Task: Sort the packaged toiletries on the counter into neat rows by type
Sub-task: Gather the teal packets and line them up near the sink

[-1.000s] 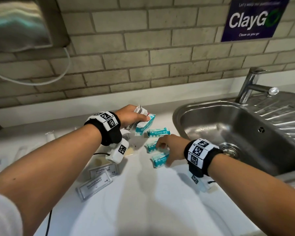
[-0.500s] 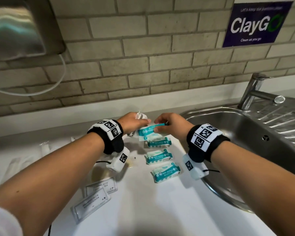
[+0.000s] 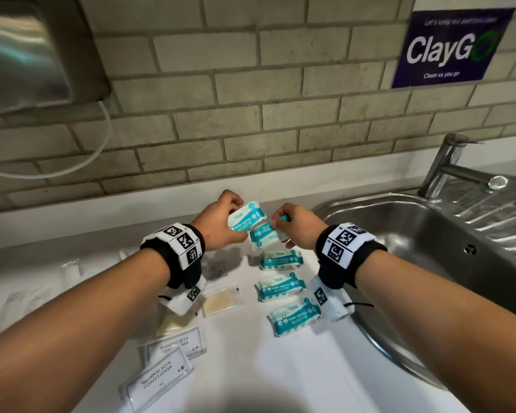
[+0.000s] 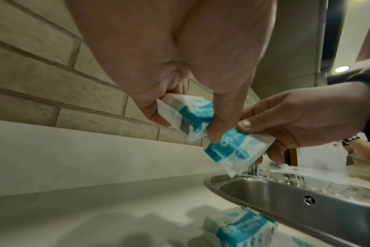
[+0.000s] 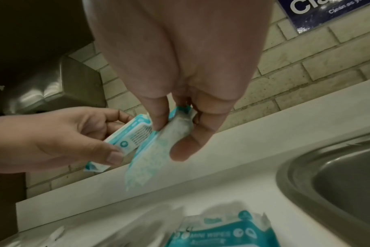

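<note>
We're pinching one wipes pack (image 3: pixel 246 216) in our left hand (image 3: pixel 221 222) and another pack (image 3: pixel 264 235) in our right hand (image 3: pixel 298 228), both lifted just off the counter (image 3: pixel 251 368). Right below the grip, three more packs (image 3: pixel 281 286) are lying in a row beside the sink (image 3: pixel 429 248); shampoo sachets (image 3: pixel 176 342) are sitting further back toward us, left.

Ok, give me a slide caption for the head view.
Both hands, left hand and right hand, each hold mini wipes above a row.

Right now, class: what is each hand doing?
Left hand: grips a wipes pack.
Right hand: pinches another wipes pack, off the counter.
</note>
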The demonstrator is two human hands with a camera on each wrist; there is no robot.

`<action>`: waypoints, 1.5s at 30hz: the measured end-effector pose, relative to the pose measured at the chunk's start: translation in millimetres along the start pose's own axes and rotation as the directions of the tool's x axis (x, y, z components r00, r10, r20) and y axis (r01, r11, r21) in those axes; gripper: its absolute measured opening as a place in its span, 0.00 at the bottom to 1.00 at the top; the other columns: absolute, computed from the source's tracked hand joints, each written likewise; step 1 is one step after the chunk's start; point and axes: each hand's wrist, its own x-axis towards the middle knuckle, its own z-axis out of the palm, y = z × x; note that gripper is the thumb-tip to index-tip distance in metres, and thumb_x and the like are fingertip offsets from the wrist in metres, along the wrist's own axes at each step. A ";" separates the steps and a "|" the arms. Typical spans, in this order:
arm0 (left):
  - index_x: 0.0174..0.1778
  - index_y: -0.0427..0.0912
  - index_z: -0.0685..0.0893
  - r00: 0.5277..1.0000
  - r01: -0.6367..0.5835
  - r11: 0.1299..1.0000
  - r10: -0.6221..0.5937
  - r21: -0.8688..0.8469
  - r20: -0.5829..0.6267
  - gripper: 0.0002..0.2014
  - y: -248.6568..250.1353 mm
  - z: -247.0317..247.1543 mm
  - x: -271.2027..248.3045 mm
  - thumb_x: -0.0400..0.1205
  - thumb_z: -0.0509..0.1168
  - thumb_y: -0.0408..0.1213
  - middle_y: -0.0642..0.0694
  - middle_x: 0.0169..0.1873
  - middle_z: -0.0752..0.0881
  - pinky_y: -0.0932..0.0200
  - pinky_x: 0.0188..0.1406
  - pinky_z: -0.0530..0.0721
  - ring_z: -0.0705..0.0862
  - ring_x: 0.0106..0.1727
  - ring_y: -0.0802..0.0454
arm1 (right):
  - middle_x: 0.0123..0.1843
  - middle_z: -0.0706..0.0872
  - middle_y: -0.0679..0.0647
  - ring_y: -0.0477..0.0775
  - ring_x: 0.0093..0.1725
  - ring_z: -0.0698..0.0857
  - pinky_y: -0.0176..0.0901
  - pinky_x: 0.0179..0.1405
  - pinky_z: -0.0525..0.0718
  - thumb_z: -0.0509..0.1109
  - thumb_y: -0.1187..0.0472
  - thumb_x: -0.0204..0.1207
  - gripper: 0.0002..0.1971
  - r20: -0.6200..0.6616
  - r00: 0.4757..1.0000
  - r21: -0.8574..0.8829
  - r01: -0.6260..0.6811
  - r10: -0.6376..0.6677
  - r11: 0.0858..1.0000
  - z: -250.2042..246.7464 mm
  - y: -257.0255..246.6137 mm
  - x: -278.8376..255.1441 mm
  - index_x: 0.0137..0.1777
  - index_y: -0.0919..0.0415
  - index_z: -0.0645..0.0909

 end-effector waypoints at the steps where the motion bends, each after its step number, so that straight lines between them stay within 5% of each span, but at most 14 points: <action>1: 0.62 0.45 0.71 1.000 -0.007 1.000 0.007 0.007 -0.026 0.30 -0.5 -0.6 0.5 0.69 0.79 0.36 0.47 0.52 0.86 0.58 0.46 0.85 0.87 0.48 0.51 | 0.45 0.80 0.56 0.54 0.36 0.81 0.50 0.39 0.88 0.64 0.62 0.83 0.03 -0.008 1.000 -0.006 0.007 -0.007 1.000 1.5 -0.9 -0.7 0.53 0.61 0.75; 8: 0.63 0.50 0.79 0.999 0.019 1.000 -0.019 0.005 -0.027 0.26 -5.4 8.3 8.7 0.70 0.79 0.41 0.49 0.51 0.85 0.62 0.48 0.78 0.84 0.49 0.51 | 0.50 0.84 0.61 0.59 0.41 0.84 0.54 0.41 0.87 0.61 0.62 0.81 0.03 -0.014 0.999 -0.050 -0.040 0.040 0.998 5.1 6.1 -7.0 0.50 0.60 0.75; 12: 0.73 0.48 0.77 0.995 0.052 0.995 -0.058 0.084 0.075 0.30 -12.9 20.9 29.4 0.74 0.76 0.45 0.44 0.62 0.83 0.65 0.55 0.74 0.83 0.60 0.48 | 0.48 0.83 0.60 0.59 0.45 0.81 0.50 0.46 0.80 0.61 0.58 0.81 0.09 -0.068 0.994 -0.123 -0.097 0.089 0.988 -1.6 24.0 -5.3 0.50 0.64 0.78; 17: 0.76 0.46 0.73 0.952 0.068 0.965 -0.139 0.255 0.273 0.26 -10.9 55.3 62.3 0.82 0.66 0.47 0.35 0.70 0.75 0.52 0.70 0.74 0.77 0.69 0.37 | 0.47 0.83 0.61 0.62 0.47 0.83 0.53 0.50 0.81 0.59 0.56 0.82 0.11 -0.130 0.984 -0.142 -0.144 0.126 0.979 -10.9 39.7 -4.0 0.46 0.64 0.76; 23: 0.77 0.52 0.72 0.892 0.085 0.939 -0.221 0.333 0.394 0.21 -13.8 91.2 65.3 0.87 0.55 0.48 0.40 0.75 0.72 0.47 0.76 0.67 0.70 0.75 0.39 | 0.50 0.85 0.63 0.63 0.50 0.84 0.54 0.52 0.82 0.59 0.55 0.82 0.14 -0.104 0.988 -0.173 -0.135 0.119 0.976 -9.8 40.9 -9.2 0.50 0.66 0.79; 28: 0.85 0.51 0.53 0.923 -0.020 0.915 -0.137 0.402 0.359 0.35 5.5 80.8 37.3 0.84 0.57 0.56 0.44 0.85 0.53 0.45 0.81 0.53 0.49 0.84 0.39 | 0.48 0.83 0.61 0.60 0.48 0.81 0.45 0.45 0.75 0.59 0.55 0.82 0.14 -0.119 0.988 -0.207 -0.123 0.100 0.971 -12.0 37.3 -17.2 0.49 0.66 0.80; 33: 0.85 0.46 0.42 0.853 -0.203 0.873 -0.065 0.443 0.518 0.61 33.2 81.7 -11.3 0.66 0.67 0.71 0.37 0.85 0.42 0.45 0.84 0.43 0.38 0.85 0.40 | 0.49 0.84 0.65 0.64 0.51 0.82 0.51 0.50 0.77 0.57 0.55 0.81 0.18 -0.144 0.984 -0.245 -0.135 0.102 0.960 -25.1 34.3 -28.7 0.49 0.70 0.82; 38: 0.83 0.51 0.32 0.848 -0.208 0.794 -0.145 0.571 0.510 0.73 38.3 106.3 -29.1 0.53 0.69 0.79 0.37 0.83 0.33 0.36 0.82 0.38 0.30 0.83 0.36 | 0.49 0.82 0.63 0.62 0.49 0.80 0.46 0.46 0.73 0.57 0.56 0.82 0.17 -0.127 0.985 -0.258 -0.150 0.121 0.954 -28.9 29.9 -45.1 0.48 0.68 0.82; 45: 0.85 0.44 0.42 0.830 -0.124 0.761 -0.272 0.637 0.487 0.63 38.1 86.4 -9.7 0.64 0.66 0.76 0.35 0.84 0.48 0.45 0.83 0.51 0.48 0.85 0.36 | 0.52 0.85 0.66 0.63 0.51 0.84 0.49 0.47 0.79 0.57 0.54 0.83 0.20 0.027 0.979 -0.314 -0.182 0.200 0.932 -13.3 30.1 -61.2 0.53 0.72 0.83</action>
